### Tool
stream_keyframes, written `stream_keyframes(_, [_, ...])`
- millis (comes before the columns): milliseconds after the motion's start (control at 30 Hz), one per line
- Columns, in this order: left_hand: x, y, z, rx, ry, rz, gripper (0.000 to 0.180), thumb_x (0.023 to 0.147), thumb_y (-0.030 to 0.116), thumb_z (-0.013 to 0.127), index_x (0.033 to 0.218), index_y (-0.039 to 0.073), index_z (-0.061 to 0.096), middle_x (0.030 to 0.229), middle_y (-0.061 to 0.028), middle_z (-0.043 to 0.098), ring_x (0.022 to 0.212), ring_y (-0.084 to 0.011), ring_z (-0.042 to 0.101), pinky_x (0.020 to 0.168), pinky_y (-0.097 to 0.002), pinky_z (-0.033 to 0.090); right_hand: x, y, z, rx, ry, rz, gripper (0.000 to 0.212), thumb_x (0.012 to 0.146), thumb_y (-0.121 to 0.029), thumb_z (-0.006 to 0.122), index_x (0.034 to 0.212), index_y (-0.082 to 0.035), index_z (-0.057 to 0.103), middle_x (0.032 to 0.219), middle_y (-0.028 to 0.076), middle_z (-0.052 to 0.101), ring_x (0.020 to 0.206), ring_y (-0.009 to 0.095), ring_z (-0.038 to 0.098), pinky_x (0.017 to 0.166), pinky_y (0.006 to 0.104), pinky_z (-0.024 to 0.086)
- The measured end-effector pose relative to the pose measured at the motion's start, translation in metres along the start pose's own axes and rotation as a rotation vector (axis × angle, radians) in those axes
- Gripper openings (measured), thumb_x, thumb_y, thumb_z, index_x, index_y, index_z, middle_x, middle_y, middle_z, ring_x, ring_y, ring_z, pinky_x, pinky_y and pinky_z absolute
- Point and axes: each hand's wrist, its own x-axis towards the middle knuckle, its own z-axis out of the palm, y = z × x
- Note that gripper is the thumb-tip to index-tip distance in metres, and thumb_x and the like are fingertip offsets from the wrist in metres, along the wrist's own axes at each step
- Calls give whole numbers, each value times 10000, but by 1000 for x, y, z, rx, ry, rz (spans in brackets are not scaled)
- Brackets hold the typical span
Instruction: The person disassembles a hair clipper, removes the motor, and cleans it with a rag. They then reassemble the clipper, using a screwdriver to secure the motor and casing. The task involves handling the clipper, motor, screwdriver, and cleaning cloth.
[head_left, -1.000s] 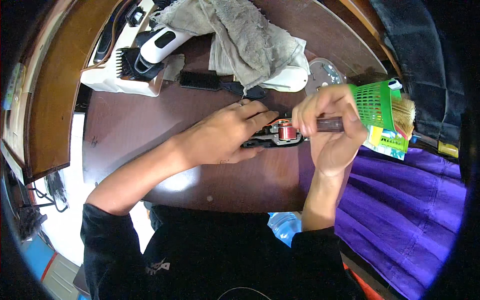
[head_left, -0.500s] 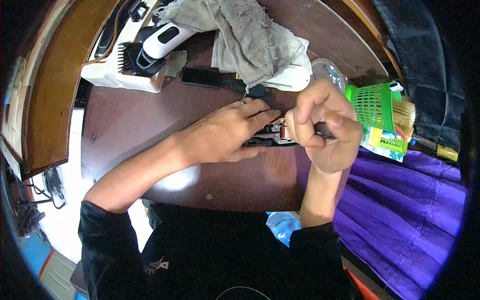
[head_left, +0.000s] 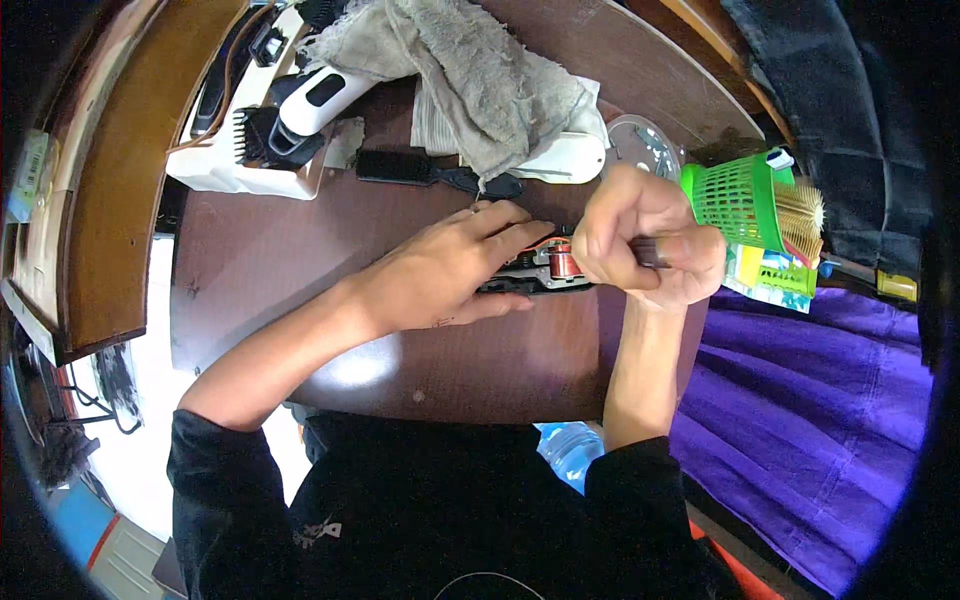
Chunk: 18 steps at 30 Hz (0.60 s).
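Observation:
An opened hair clipper (head_left: 564, 265) lies on the brown table, with its copper coil, an orange wire and black housing exposed. My left hand (head_left: 440, 265) is closed on the left part of the clipper, thumb on the near side and fingers on the far side, covering much of it. Over the clipper's right end, my right hand (head_left: 650, 240) is raised with fingers curled around a dark-handled tool (head_left: 650, 252) like a screwdriver. That tool shows almost end-on, and its tip is hidden behind the hand.
Beyond the hands lie a black brush (head_left: 395, 167), a grey towel (head_left: 470, 85) and a white device (head_left: 565, 158). A white holder (head_left: 250, 180) with a white-and-black clipper (head_left: 320, 100) stands far left. A green basket (head_left: 735, 205) is at right, near purple cloth (head_left: 790, 400).
My right hand has shifted slightly and turned, so the dark handle shows more plainly between its fingers. My left hand stays on the clipper. The whole view has shifted a little.

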Motion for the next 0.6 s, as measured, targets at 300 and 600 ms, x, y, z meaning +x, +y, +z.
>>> stream_keyframes(300, [6,5,6,-11,92,46,371,849,105,674,1206,44,593,1130,-160,541,1012,-336,584,857,-404,491,-3,25,-6,-349,331,-609,278,717,-28,759,883,-23,536,837,50,513,743,135,474,658,254,379])
stream_keyframes(600, [11,7,4,19,18,8,381,825,71,698,1183,3,587,1163,-182,537,1000,-347,600,844,-390,509,-7,11,15,-1168,653,-615,179,861,-165,677,942,-9,711,894,125,639,760,186,630,655,277,498])
